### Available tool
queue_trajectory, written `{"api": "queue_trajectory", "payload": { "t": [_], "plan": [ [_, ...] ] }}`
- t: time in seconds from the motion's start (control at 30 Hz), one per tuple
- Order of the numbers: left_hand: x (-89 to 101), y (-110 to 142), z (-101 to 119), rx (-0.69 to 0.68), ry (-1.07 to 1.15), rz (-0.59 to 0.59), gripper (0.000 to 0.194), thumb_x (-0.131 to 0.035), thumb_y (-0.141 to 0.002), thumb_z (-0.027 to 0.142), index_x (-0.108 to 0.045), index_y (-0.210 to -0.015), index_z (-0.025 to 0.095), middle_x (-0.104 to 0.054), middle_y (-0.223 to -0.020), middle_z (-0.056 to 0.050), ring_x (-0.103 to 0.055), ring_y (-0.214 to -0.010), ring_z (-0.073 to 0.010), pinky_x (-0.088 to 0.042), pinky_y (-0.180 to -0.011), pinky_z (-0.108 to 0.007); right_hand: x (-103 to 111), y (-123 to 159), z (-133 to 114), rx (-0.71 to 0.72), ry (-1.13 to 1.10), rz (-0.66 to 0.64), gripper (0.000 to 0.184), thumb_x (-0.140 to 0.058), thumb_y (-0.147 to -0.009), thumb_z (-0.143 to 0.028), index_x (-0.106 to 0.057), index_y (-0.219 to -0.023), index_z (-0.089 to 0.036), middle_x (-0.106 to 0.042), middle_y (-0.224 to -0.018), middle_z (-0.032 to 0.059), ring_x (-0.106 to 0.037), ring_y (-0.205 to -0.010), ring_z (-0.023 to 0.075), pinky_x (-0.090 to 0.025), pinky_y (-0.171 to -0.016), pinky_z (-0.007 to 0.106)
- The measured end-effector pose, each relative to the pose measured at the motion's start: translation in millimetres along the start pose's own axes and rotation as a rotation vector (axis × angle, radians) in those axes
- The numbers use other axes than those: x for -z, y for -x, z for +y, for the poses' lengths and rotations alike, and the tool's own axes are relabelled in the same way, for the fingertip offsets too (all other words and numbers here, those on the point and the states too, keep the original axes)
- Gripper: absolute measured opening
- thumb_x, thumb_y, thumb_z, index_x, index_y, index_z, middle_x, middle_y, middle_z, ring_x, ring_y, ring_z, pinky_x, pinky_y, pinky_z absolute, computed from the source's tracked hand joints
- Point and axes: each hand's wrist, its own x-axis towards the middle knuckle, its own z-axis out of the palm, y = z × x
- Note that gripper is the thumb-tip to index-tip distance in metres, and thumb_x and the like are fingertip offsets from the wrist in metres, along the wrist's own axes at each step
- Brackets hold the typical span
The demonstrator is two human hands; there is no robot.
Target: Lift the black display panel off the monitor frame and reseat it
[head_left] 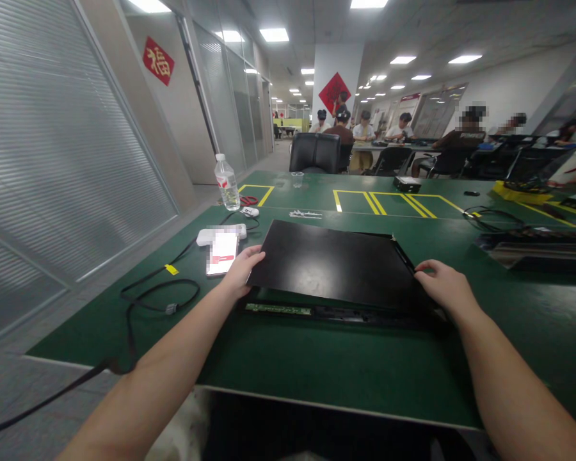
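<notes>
A flat black panel (333, 259) is held tilted over the green table, its near edge raised. My left hand (244, 269) grips its left edge, thumb on top and fingers beneath. At the right edge, my right hand (441, 285) pinches the panel near its corner. Under the near edge lies a dark tray-like frame with a green circuit board strip (278, 310) along its front. The panel hides most of what is below it.
Left of the panel lie a lit phone (223, 253), a white power strip (206, 237) and a looped black cable (163, 288). Behind stand a water bottle (227, 184) and a clear cup (297, 179). More dark panels (547, 246) lie at right. People sit farther back.
</notes>
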Motion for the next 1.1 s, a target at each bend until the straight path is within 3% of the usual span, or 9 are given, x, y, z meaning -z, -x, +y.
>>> {"api": "queue_trajectory", "payload": {
  "t": [0.5, 0.7, 0.93, 1.1],
  "plan": [
    [8.3, -4.8, -2.8, -0.049, -0.049, -0.025, 0.038, -0.091, -0.079, 0.015, -0.076, -0.113, 0.015, -0.085, -0.099, -0.01, -0.079, -0.082, -0.0229, -0.063, -0.075, -0.032, -2.9, -4.6, 6.2, -0.009, -0.048, 0.022, 0.019, -0.069, -0.081, -0.035, -0.081, -0.093, -0.025, -0.079, -0.081, 0.0073, -0.074, -0.079, 0.028, -0.053, -0.071, 0.036],
    [9.4, -2.5, 2.4, -0.155, -0.125, -0.028, 0.036, -0.096, -0.074, 0.018, -0.08, -0.107, 0.017, -0.086, -0.112, -0.011, -0.08, -0.112, -0.0287, -0.062, -0.103, -0.039, -2.8, -5.2, 7.7, -0.014, -0.07, 0.022, 0.019, -0.07, -0.081, -0.035, -0.081, -0.093, -0.025, -0.079, -0.082, 0.0087, -0.074, -0.079, 0.0289, -0.054, -0.072, 0.037],
    [17.0, -6.9, 0.9, -0.309, -0.494, 0.059, 0.025, -0.094, -0.07, 0.019, -0.083, -0.092, 0.02, -0.075, -0.147, -0.016, -0.064, -0.147, -0.0397, -0.045, -0.127, -0.049, 0.4, -3.1, 3.5, -0.041, -0.091, 0.003, 0.018, -0.068, -0.08, -0.034, -0.079, -0.092, -0.026, -0.078, -0.08, 0.007, -0.074, -0.078, 0.0283, -0.054, -0.074, 0.038],
    [23.6, -12.7, -1.8, -0.365, -0.735, 0.046, 0.015, -0.089, -0.073, 0.023, -0.081, -0.086, 0.022, -0.072, -0.147, -0.017, -0.057, -0.153, -0.0422, -0.036, -0.134, -0.052, -0.3, -4.8, 5.7, -0.078, -0.133, -0.017, 0.017, -0.068, -0.08, -0.036, -0.076, -0.091, -0.027, -0.078, -0.078, 0.0056, -0.073, -0.072, 0.0278, -0.056, -0.078, 0.041]
  ]
}}
